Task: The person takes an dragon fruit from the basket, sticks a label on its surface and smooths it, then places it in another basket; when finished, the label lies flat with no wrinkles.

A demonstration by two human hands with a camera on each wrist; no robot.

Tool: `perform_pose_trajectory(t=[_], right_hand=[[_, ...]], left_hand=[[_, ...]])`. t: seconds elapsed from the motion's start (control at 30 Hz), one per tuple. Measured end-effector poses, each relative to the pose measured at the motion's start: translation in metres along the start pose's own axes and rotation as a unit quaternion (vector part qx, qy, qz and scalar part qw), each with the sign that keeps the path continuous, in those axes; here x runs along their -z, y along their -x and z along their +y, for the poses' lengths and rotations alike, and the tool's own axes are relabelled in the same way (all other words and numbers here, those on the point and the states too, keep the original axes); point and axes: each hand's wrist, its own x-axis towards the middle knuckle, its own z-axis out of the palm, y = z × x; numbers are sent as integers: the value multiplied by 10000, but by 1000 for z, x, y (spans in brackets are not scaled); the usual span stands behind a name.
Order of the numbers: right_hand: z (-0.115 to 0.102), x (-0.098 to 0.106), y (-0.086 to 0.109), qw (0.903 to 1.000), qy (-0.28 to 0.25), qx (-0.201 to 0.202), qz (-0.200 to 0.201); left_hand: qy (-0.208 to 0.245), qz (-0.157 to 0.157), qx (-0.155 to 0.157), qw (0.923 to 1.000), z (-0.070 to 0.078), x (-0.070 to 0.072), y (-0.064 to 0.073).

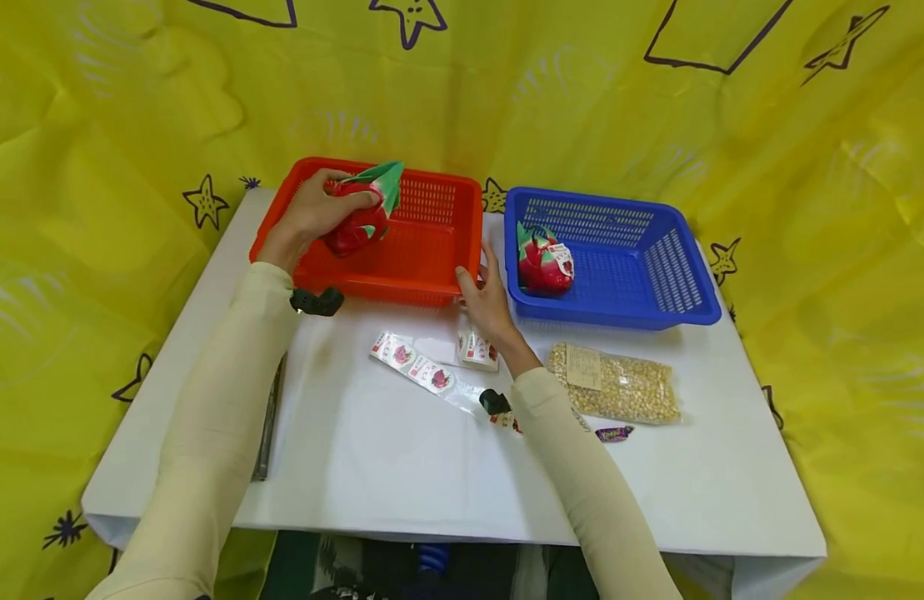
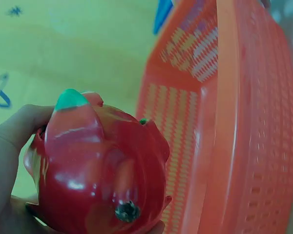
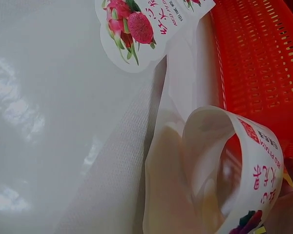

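Observation:
My left hand (image 1: 312,208) grips a red dragon fruit (image 1: 357,233) with green-tipped scales, above the red basket (image 1: 372,287). In the left wrist view its glossy red end faces the camera, and no sticker shows on that side. At the basket's front right corner, my right hand (image 1: 494,308) holds the rim, thumb at the front and fingers along the side. Just below that hand stands a roll of stickers (image 1: 476,348), printed with dragon fruit pictures. Its loose strip (image 1: 417,364) runs across the table, partly under the right forearm.
A blue basket (image 1: 619,317) on the right contains another dragon fruit (image 1: 544,275) bearing a white sticker. In front lie a bag of yellow kernels (image 1: 634,390) and a small purple-wrapped piece (image 1: 614,433). A dark bar (image 1: 268,425) lies beside the left forearm. Yellow curtain surrounds the white table (image 1: 372,475).

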Motion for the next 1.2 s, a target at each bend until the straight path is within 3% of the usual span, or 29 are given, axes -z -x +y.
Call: perform_pose_trajectory(t=[0.33,0.63,0.87,1.2], right_hand=[[1,-1,1,9999,-115,40,-27],[-1,0,2,9999,-12,102,8],[-6,0,3,10000,-69,-15,-19],[-3,0,-2,10000,-38,18,8]], left_hand=[[646,2,-469,9968,-2,-22,44],[701,94,-1011,9924,-34,-42,92],[637,-203,-846,9942,-64,-53,122],[502,-667,-510,9952,-102,-76,142]])
